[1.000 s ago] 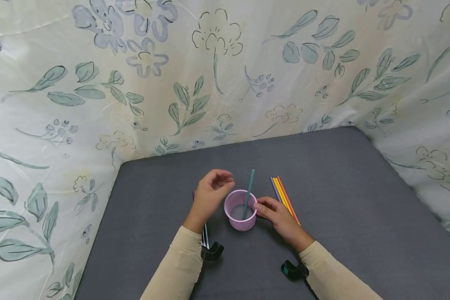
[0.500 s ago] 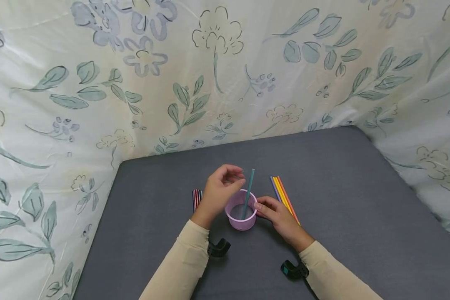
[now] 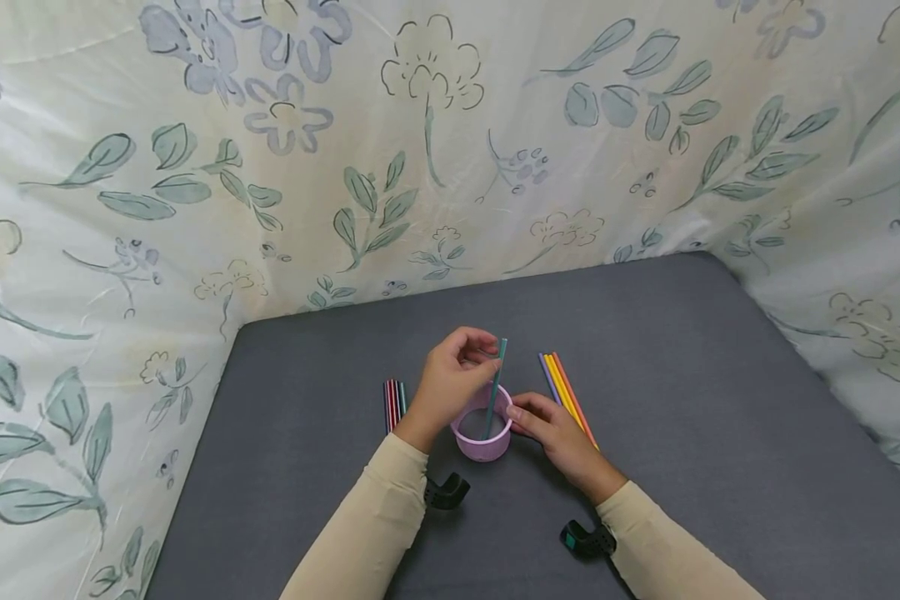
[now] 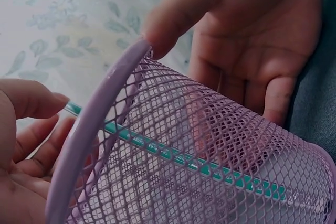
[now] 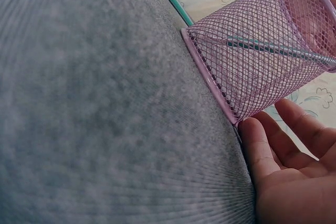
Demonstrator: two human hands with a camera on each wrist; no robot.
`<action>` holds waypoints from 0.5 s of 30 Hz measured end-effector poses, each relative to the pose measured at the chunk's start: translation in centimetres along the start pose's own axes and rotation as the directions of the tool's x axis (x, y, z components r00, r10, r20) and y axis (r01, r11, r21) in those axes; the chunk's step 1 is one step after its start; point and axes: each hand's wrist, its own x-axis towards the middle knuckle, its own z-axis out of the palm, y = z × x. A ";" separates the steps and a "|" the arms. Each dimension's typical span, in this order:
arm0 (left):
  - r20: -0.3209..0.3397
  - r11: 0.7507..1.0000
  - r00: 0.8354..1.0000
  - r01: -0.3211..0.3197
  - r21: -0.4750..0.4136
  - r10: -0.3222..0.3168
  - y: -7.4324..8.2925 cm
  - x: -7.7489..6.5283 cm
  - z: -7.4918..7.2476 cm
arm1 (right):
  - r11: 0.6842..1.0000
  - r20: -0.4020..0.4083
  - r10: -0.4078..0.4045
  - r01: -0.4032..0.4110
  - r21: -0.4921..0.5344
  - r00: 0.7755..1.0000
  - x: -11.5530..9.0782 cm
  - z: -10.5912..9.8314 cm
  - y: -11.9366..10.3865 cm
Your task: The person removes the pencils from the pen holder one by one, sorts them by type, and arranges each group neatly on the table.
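A pink mesh pencil cup [image 3: 483, 450] stands upright on the dark table. One green pencil [image 4: 210, 169], printed with silver marks, leans inside it, its upper end above the rim. My left hand [image 3: 453, 379] reaches over the cup and pinches the pencil near its top; in the left wrist view the thumb tip meets that end, though the grip is partly hidden by the rim. My right hand [image 3: 558, 433] holds the cup's right side, with a digit on the rim and other fingers [image 5: 257, 145] low against the mesh wall.
Several dark, red-striped and green pencils [image 3: 393, 404] lie left of the cup, partly behind my left hand. Purple, yellow and orange pencils [image 3: 566, 387] lie on the right, partly behind my right hand. A floral curtain [image 3: 450, 150] borders the table [image 3: 645, 333].
My left hand has moved right over the cup, from apart to contact with the green pencil's top. The right hand and cup have stayed in place. More of the left-hand pencils shows.
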 end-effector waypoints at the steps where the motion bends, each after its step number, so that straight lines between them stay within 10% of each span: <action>1: -0.001 1.000 1.000 0.000 0.002 0.000 0.0 0.0 0.0 | 1.000 0.000 0.001 -0.001 -0.002 1.000 0.0 0.0 0.0; 15: -0.003 0.999 0.999 0.037 0.027 -0.037 0.2 0.3 0.1 | 1.000 0.007 0.017 -0.017 -0.009 1.000 0.1 -0.1 -0.5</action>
